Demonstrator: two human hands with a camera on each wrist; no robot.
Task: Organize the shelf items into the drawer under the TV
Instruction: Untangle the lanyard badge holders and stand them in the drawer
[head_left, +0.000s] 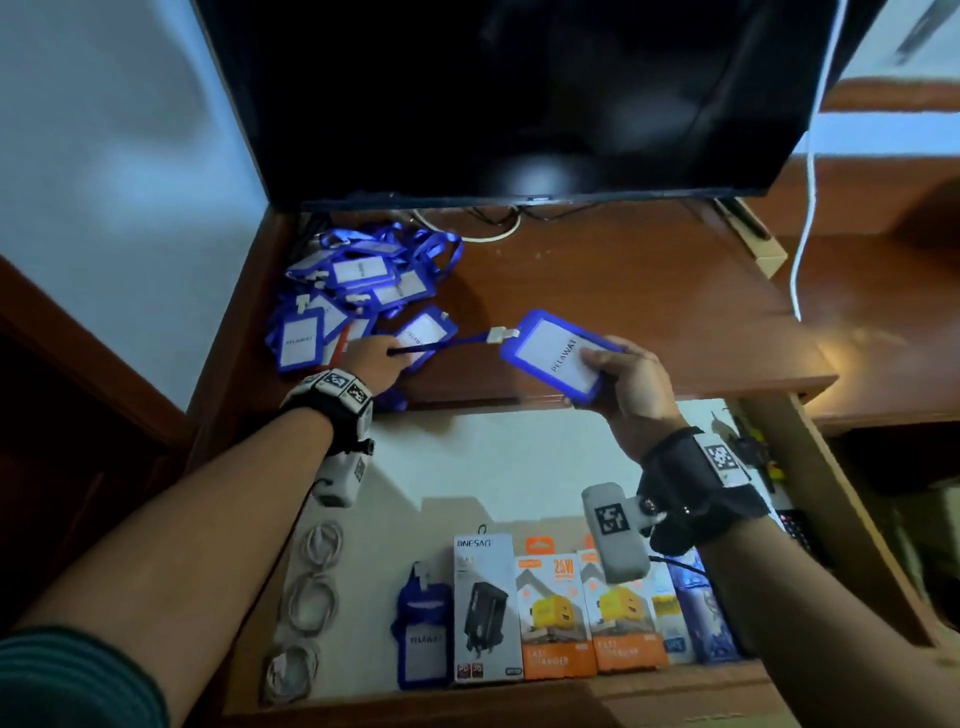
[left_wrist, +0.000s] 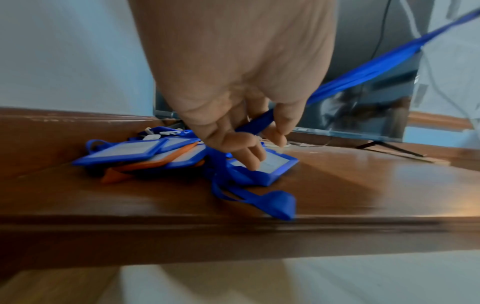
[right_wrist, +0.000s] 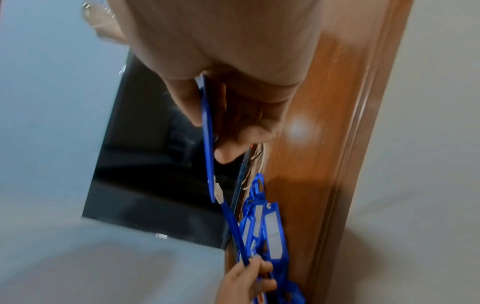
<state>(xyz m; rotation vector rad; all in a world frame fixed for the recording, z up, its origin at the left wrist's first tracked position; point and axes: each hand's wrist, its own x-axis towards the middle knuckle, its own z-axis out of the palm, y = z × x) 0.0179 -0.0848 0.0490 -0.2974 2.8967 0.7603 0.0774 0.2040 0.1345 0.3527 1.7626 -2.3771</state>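
drawer (head_left: 810, 499): charger boxes (head_left: 558, 618) | right hand (head_left: 631, 384) grips badge (head_left: 558, 353) | left hand (head_left: 371, 361) pinches lanyard (head_left: 441, 345)

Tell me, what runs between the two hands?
A blue strap, stretched from the badge in the right hand to the left hand; the head view shows it.

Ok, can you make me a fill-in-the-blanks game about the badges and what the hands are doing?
1. The right hand holds a blue ____ holder.
2. The left hand pinches that holder's blue ____.
3. The pile of badge holders lies on the shelf under the ____.
4. In the open drawer, a badge holder lies beside a ____ charger box.

Missing words: badge; strap; TV; black and white
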